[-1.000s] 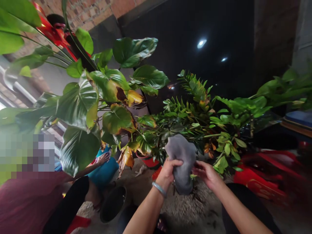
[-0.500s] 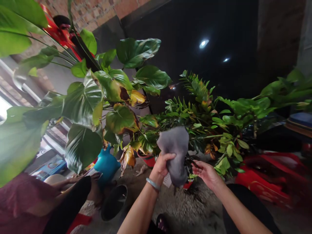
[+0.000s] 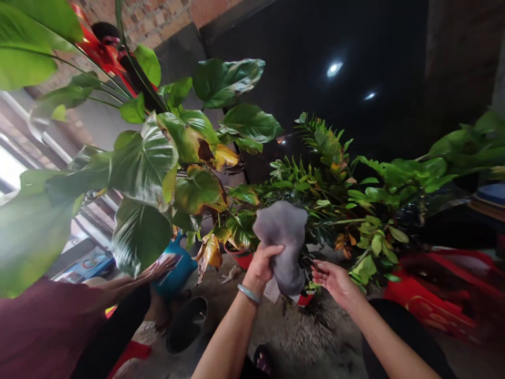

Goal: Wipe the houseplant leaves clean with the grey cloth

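My left hand (image 3: 262, 268), with a pale bangle at its wrist, is closed around a limp grey cloth (image 3: 284, 237), thumb on top. The cloth hangs in front of the leafy plants and hides what lies behind it. To its right, my right hand (image 3: 329, 279) pinches something small and dark at its fingertips, too dim to name. Below the cloth, a white printed card (image 3: 272, 289) and a small red pot (image 3: 305, 299) partly show.
At left, large-leaved plants (image 3: 144, 163) with yellowing leaves lean in. A co-worker's hand (image 3: 160, 268) is by a turquoise watering can (image 3: 177, 271). A black bucket (image 3: 187, 325) stands on the floor. A red bag (image 3: 432, 287) lies at right; bushy plants (image 3: 315, 184) line the dark panel.
The view has shifted slightly, moving the surroundings a little to the right. The co-worker's hand has come up and right against the watering can. My hands keep their holds; the cloth's lower end sits slightly higher.
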Action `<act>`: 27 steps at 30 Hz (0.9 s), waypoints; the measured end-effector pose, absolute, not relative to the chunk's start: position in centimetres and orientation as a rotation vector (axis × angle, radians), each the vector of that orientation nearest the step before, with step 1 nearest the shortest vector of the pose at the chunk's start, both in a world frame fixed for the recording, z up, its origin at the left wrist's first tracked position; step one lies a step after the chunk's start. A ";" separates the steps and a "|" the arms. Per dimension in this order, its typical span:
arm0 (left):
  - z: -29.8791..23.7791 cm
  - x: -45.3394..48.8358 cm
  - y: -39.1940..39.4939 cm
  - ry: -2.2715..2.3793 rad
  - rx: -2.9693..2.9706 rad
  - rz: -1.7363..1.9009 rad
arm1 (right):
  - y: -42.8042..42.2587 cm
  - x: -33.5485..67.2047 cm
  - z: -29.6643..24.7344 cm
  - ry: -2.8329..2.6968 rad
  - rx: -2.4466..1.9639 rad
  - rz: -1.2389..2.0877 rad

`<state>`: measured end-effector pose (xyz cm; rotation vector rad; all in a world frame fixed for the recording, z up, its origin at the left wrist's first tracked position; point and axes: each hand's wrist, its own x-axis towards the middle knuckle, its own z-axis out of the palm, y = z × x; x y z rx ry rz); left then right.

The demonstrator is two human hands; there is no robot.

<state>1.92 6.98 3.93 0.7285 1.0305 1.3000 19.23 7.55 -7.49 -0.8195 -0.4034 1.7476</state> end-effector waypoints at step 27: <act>5.3 -5.3 4.4 1.073 0.288 1.518 | 7.5 19.6 -8.0 -0.442 -0.811 1.749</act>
